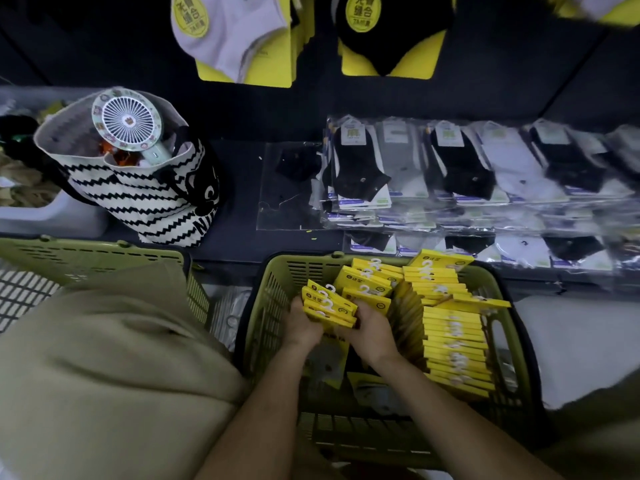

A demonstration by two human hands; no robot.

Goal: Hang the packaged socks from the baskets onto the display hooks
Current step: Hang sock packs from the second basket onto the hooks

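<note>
A green plastic basket (263,306) sits in front of me, filled with yellow-carded sock packs (453,334) stacked on edge, each with a white hook. My left hand (301,327) and my right hand (370,330) both grip one bundle of yellow sock packs (329,304) inside the basket, left hand on its left side, right hand on its right side. Above, at the top of the view, yellow-carded white socks (235,39) and black socks (388,39) hang on the dark display wall.
A second green basket (86,258) stands at the left, partly behind my knee. On the dark shelf lie rows of clear-bagged black and white socks (467,168). A zigzag tote bag (145,195) holds a small hand fan (126,121). A white bin (45,216) sits far left.
</note>
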